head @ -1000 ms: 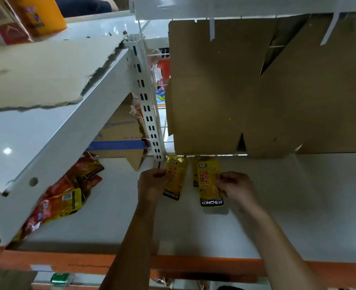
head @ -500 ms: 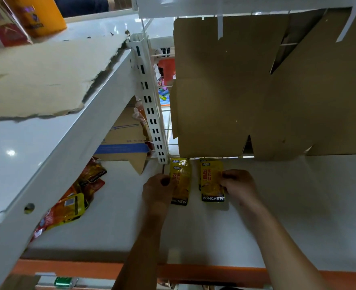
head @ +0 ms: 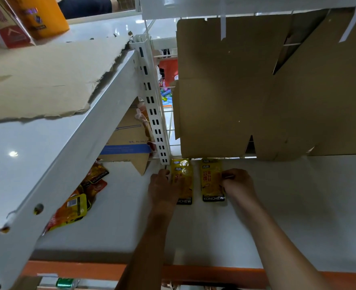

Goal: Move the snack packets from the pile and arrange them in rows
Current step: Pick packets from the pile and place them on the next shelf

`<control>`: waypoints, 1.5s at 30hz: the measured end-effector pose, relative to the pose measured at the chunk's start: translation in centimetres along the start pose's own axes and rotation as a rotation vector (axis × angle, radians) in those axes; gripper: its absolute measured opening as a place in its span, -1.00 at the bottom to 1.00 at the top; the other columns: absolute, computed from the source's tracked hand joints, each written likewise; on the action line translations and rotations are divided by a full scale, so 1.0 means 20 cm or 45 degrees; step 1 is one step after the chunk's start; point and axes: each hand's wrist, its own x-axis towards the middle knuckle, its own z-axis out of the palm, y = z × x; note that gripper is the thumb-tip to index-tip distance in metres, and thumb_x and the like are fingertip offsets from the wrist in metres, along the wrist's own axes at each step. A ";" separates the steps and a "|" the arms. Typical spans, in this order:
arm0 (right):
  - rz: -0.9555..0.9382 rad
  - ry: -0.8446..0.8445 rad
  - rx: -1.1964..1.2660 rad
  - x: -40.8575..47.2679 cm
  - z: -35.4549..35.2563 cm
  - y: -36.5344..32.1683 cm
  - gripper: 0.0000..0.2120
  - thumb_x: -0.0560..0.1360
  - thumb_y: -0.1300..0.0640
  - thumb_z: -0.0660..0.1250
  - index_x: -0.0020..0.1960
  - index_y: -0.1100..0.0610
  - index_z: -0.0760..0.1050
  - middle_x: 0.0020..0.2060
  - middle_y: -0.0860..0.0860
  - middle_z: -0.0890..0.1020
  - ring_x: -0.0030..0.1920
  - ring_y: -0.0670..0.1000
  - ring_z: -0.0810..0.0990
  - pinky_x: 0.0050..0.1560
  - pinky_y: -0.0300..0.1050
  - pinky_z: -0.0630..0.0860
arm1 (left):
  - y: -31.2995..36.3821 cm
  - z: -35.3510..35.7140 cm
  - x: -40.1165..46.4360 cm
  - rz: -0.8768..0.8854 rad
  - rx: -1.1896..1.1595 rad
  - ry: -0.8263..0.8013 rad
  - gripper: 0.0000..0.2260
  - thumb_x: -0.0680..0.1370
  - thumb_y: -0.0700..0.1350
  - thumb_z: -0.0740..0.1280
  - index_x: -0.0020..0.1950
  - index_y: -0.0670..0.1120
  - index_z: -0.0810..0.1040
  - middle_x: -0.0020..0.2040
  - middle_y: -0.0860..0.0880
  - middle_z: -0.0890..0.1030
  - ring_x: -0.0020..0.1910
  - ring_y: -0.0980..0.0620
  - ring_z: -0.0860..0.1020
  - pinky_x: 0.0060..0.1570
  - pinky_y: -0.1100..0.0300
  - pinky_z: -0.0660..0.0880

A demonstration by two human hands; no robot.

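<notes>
Your left hand (head: 162, 190) and right hand (head: 236, 183) each pinch a yellow packet (head: 211, 181) against the shelf (head: 298, 206); the pile (head: 78, 197) remains.

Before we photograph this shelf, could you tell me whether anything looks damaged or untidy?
Yes: the cardboard sheet on the upper shelf has a ragged, torn edge, and the snack packets at lower left lie in a jumbled pile.
</notes>
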 end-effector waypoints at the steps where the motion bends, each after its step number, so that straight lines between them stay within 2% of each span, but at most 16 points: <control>1: 0.005 0.006 -0.009 0.00 0.00 0.00 -0.82 0.37 0.32 0.37 -0.17 0.07 0.65 -0.27 -0.02 0.69 -0.21 -0.05 0.67 -0.39 -0.30 0.44 | 0.00 0.01 0.00 0.004 0.022 -0.012 -0.50 0.50 0.13 0.44 0.36 -0.05 0.49 0.25 -0.10 0.49 0.21 -0.07 0.52 0.16 0.11 0.43; 3: 0.015 0.023 -0.002 0.00 0.00 0.01 -0.82 0.37 0.32 0.37 -0.15 0.08 0.64 -0.25 -0.01 0.69 -0.19 -0.04 0.67 -0.36 -0.27 0.46 | 0.00 0.02 0.00 0.012 0.061 -0.034 -0.49 0.48 0.17 0.45 0.32 -0.06 0.49 0.21 -0.11 0.48 0.18 -0.10 0.52 0.18 0.05 0.47; 7: 0.003 0.034 -0.054 -0.01 0.01 0.01 -0.83 0.39 0.27 0.36 -0.08 0.08 0.64 -0.20 -0.01 0.68 -0.20 -0.10 0.63 -0.40 -0.35 0.41 | 0.00 0.03 -0.01 0.031 0.084 -0.040 -0.47 0.45 0.25 0.43 0.27 -0.06 0.52 0.15 -0.11 0.49 0.13 -0.11 0.53 0.17 -0.05 0.51; 9: -0.012 0.047 -0.078 -0.01 0.01 0.02 -0.84 0.40 0.23 0.36 -0.06 0.08 0.64 -0.18 0.01 0.69 -0.17 -0.05 0.64 -0.35 -0.28 0.44 | 0.00 0.03 -0.01 0.033 0.076 -0.044 -0.46 0.44 0.25 0.44 0.27 -0.06 0.51 0.15 -0.11 0.49 0.13 -0.11 0.53 0.17 -0.04 0.51; 13: -0.042 0.059 -0.115 0.00 0.01 0.03 -0.87 0.42 0.19 0.37 -0.06 0.09 0.64 -0.18 0.02 0.69 -0.18 -0.03 0.64 -0.35 -0.26 0.44 | 0.00 0.03 -0.01 0.046 0.094 -0.042 -0.47 0.46 0.22 0.44 0.30 -0.06 0.50 0.17 -0.11 0.48 0.15 -0.11 0.51 0.16 0.00 0.50; 18: -0.056 0.060 -0.149 0.01 0.01 0.03 -0.86 0.45 0.16 0.36 -0.03 0.09 0.65 -0.14 0.05 0.69 -0.10 0.05 0.66 -0.16 -0.17 0.52 | -0.01 0.03 -0.01 0.046 0.081 -0.042 -0.49 0.47 0.20 0.44 0.30 -0.06 0.49 0.17 -0.10 0.48 0.15 -0.09 0.51 0.14 0.03 0.49; 21: -0.073 0.067 -0.138 0.00 0.00 0.02 -0.87 0.46 0.16 0.35 -0.02 0.10 0.64 -0.15 0.05 0.69 -0.13 0.03 0.64 -0.28 -0.23 0.45 | 0.00 0.02 -0.01 0.044 0.080 -0.044 -0.47 0.46 0.22 0.44 0.31 -0.06 0.49 0.17 -0.10 0.48 0.16 -0.10 0.51 0.17 0.02 0.49; 24: -0.091 0.079 -0.127 -0.01 0.00 0.02 -0.86 0.45 0.18 0.35 -0.04 0.11 0.65 -0.18 0.05 0.68 -0.16 0.01 0.63 -0.31 -0.24 0.42 | 0.00 0.02 -0.02 0.038 0.085 -0.046 -0.46 0.46 0.24 0.43 0.30 -0.06 0.49 0.17 -0.10 0.48 0.16 -0.09 0.51 0.18 0.04 0.47; 27: -0.082 0.088 -0.108 -0.02 0.00 0.02 -0.86 0.44 0.22 0.35 -0.04 0.12 0.65 -0.22 0.02 0.66 -0.26 -0.11 0.58 -0.38 -0.30 0.40 | 0.00 0.02 -0.02 0.038 0.075 -0.055 -0.47 0.46 0.21 0.44 0.31 -0.06 0.49 0.18 -0.10 0.48 0.16 -0.08 0.51 0.17 0.05 0.46; 30: -0.091 0.080 -0.126 -0.02 0.00 0.02 -0.86 0.46 0.21 0.35 -0.03 0.11 0.65 -0.26 -0.03 0.63 -0.29 -0.20 0.53 -0.48 -0.45 0.33 | 0.01 0.01 -0.02 0.034 0.067 -0.064 -0.46 0.47 0.22 0.43 0.32 -0.06 0.48 0.19 -0.10 0.47 0.16 -0.09 0.50 0.20 0.00 0.48; 33: -0.079 0.079 -0.132 -0.02 0.00 0.02 -0.87 0.47 0.19 0.35 -0.03 0.09 0.64 -0.30 -0.08 0.61 -0.31 -0.24 0.51 -0.50 -0.46 0.34 | 0.01 0.02 -0.03 0.024 0.069 -0.066 -0.44 0.46 0.23 0.43 0.33 -0.06 0.46 0.20 -0.11 0.46 0.19 -0.10 0.48 0.23 -0.05 0.48; 36: -0.084 0.075 -0.144 -0.02 0.01 0.02 -0.87 0.46 0.19 0.35 -0.03 0.09 0.64 -0.27 -0.06 0.63 -0.29 -0.22 0.53 -0.45 -0.41 0.35 | 0.02 0.03 -0.04 0.025 0.141 -0.074 -0.41 0.44 0.19 0.46 0.34 -0.08 0.45 0.21 -0.11 0.43 0.21 -0.11 0.44 0.22 0.01 0.45; 40: -0.101 0.070 -0.123 -0.03 0.01 0.02 -0.85 0.46 0.24 0.35 -0.02 0.11 0.64 -0.26 -0.04 0.63 -0.29 -0.22 0.53 -0.50 -0.48 0.36 | 0.03 0.04 -0.05 0.044 0.232 -0.081 -0.38 0.43 0.18 0.47 0.36 -0.12 0.42 0.26 -0.13 0.41 0.25 -0.14 0.41 0.25 0.01 0.40; 45: -0.095 0.057 -0.141 -0.05 0.00 0.01 -0.84 0.45 0.23 0.34 -0.02 0.10 0.64 -0.26 -0.06 0.65 -0.28 -0.20 0.56 -0.49 -0.45 0.36 | 0.04 0.06 -0.06 0.060 0.291 -0.068 -0.26 0.39 0.30 0.45 0.38 -0.13 0.38 0.30 -0.13 0.38 0.26 -0.14 0.40 0.26 0.05 0.36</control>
